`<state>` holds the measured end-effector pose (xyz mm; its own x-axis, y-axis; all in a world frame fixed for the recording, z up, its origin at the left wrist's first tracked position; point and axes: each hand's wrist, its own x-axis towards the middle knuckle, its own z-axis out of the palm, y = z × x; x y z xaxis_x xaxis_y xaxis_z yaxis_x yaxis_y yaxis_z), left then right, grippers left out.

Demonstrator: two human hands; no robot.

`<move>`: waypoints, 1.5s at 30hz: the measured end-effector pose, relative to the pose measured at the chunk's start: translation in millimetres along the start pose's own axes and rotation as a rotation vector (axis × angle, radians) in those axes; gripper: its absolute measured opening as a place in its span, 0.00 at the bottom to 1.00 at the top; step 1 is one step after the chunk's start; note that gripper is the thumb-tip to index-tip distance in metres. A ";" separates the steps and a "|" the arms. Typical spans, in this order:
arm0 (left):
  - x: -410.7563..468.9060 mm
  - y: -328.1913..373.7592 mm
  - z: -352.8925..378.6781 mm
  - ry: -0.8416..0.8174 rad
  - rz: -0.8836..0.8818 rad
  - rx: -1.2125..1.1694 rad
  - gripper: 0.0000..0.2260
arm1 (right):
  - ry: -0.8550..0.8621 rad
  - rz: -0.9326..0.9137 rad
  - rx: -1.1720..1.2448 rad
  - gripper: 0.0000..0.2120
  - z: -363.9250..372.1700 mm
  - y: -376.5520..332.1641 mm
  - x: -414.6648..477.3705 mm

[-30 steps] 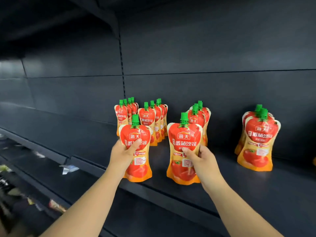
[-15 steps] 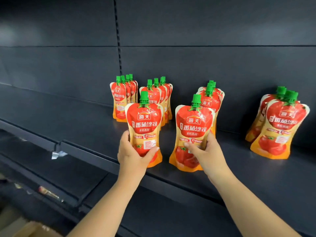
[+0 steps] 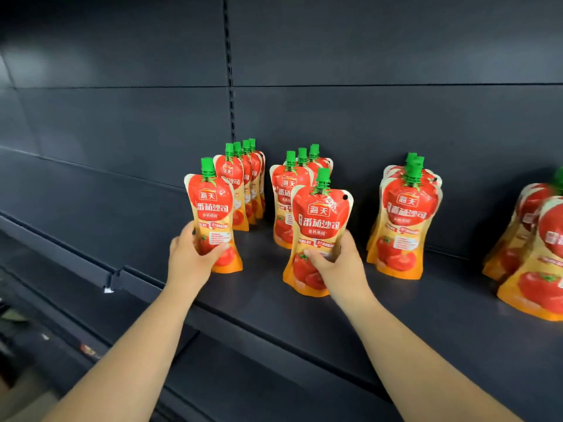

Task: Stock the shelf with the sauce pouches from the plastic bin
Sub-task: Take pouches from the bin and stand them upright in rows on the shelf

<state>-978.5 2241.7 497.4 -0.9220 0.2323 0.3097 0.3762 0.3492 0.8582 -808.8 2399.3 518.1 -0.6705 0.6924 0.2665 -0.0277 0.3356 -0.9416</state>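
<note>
While each hand grips one upright sauce pouch, left hand [image 3: 190, 257] on the left pouch [image 3: 213, 220] and right hand [image 3: 338, 263] on the right pouch [image 3: 320, 236], both sit directly before rows on the shelf [image 3: 396, 324] (spouts up); push straight back.

Dim, even light; soft blur and wide-angle bending toward the edges

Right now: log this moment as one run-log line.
left hand: holds left pouch upright | right hand: holds right pouch upright | both on shelf, fronting rows | bin: unseen
</note>
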 end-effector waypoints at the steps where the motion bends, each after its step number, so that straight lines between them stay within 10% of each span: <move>1: 9.5 -3.7 1.6 0.003 -0.016 -0.008 0.32 | 0.003 0.004 -0.018 0.20 7.4 2.2 5.3; 19: 89.6 -0.2 49.4 0.045 -0.145 0.023 0.40 | -0.018 0.127 -0.161 0.38 62.4 24.4 65.7; 45: 112.8 -10.4 58.8 -0.044 -0.127 -0.090 0.37 | -0.108 0.128 -0.337 0.31 59.8 26.9 74.7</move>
<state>-1081.1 2317.7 499.3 -0.9560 0.2318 0.1798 0.2453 0.2955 0.9233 -904.0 2421.9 500.4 -0.7272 0.6775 0.1106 0.2955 0.4544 -0.8404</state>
